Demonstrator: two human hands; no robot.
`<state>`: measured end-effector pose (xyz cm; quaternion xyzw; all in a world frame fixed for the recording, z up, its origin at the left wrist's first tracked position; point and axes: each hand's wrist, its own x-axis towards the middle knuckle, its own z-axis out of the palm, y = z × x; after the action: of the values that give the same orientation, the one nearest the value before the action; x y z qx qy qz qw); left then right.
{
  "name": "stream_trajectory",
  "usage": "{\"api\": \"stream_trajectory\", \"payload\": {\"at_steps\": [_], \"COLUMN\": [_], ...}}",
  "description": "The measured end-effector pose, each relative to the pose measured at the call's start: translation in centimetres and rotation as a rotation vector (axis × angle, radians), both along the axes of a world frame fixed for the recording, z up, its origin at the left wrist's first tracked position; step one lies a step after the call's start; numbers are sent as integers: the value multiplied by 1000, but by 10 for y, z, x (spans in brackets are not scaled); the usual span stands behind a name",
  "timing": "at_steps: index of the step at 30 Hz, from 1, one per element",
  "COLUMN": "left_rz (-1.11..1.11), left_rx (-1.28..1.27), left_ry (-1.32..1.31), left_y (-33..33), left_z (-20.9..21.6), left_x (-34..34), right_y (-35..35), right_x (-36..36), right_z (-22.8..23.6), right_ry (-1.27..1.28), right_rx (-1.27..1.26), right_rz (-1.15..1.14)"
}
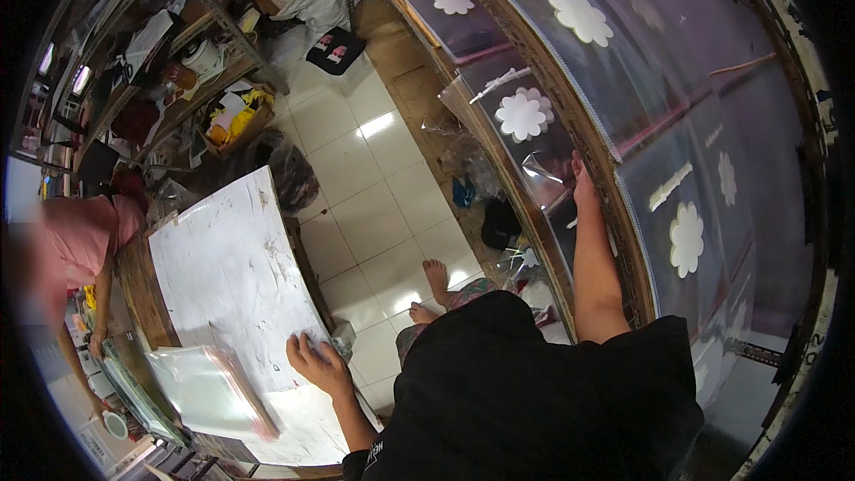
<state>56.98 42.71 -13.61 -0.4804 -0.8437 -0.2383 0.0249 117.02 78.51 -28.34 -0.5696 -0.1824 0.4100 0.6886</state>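
My left hand (319, 363) rests at the right edge of a white-topped work table (240, 258), fingers apart and holding nothing. Beside it on the table lies a stack of clear plastic sheets (214, 392) with a pinkish edge. My right arm reaches over to a wooden-edged rack on the right. There my right hand (582, 185) is closed at the edge of a clear plastic sheet (545, 176), which curls and shines beside it; the fingers are partly hidden. That sheet bears a white flower shape (524, 116) and a short white strip, and one corner juts past the rack's edge.
More clear sheets with white flower shapes (686, 240) lie on the right-hand rack. At the left a person in a pink shirt (89, 240) stands by the table. Shelves (178, 62) hold mixed goods. A black printed cloth (337, 51) lies on the tiled floor (365, 205).
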Motion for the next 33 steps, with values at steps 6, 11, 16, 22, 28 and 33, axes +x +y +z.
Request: {"api": "stream_trajectory", "payload": {"at_steps": [6, 11, 16, 22, 28, 33], "left_rz": [-6, 2, -5, 2, -1, 0], "left_rx": [2, 4, 1, -18, -21, -16], "left_ry": [26, 20, 17, 11, 7, 8], "left_y": [0, 0, 1, 1, 0, -1], "left_z": [-2, -2, 0, 1, 0, -2], "left_x": [-1, 0, 0, 1, 0, -1], "right_y": [-12, -3, 1, 3, 1, 3], "right_x": [19, -3, 2, 7, 6, 5], "right_z": [-45, -30, -23, -24, -26, -24], "right_ry": [-17, -95, -129, -161, -197, -245], "right_rx": [-79, -112, -119, -135, -154, -174], "right_rz": [-77, -105, -121, -129, -134, -141]}}
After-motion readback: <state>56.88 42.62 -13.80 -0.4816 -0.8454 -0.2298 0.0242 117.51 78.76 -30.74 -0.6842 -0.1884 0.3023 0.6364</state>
